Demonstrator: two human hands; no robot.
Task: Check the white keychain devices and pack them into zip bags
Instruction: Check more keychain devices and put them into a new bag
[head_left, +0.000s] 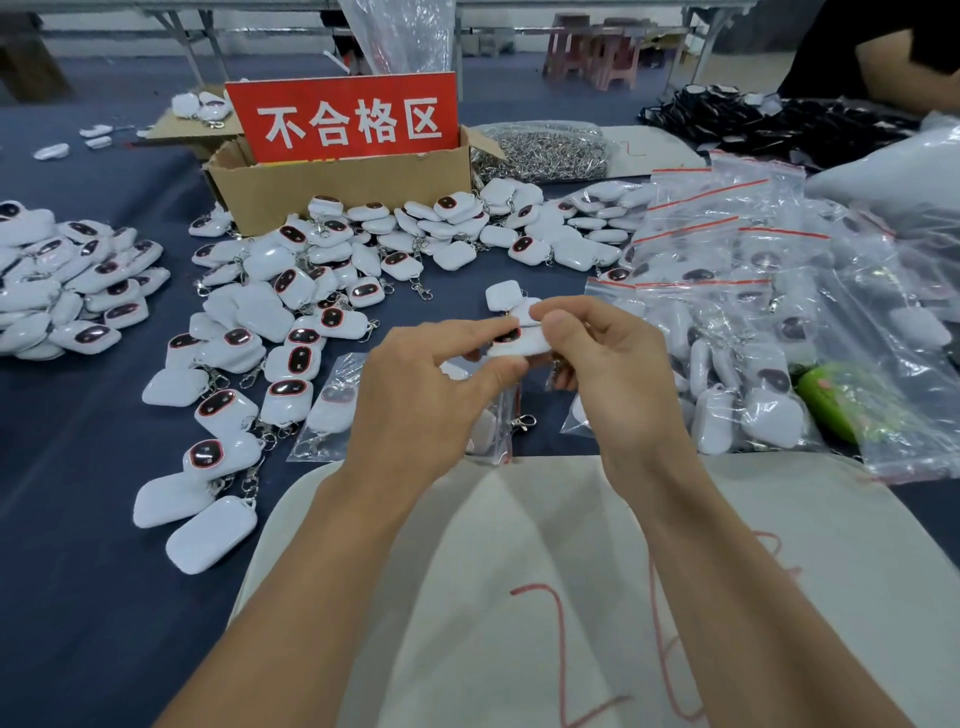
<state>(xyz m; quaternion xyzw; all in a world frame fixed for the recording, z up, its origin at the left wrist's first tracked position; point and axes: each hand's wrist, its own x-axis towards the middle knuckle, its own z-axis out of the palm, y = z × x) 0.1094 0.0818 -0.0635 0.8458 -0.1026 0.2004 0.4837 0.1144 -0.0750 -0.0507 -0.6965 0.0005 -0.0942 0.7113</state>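
Both the left hand (431, 384) and the right hand (613, 374) pinch one white keychain device (522, 340) by their fingertips. Best to turn its dark window upward (fingers half cover it), inspect it, then lower it into the zip bag (488, 434) just beneath the grip.

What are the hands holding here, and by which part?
One white keychain device: the left hand pinches its left edge, the right hand its right edge.
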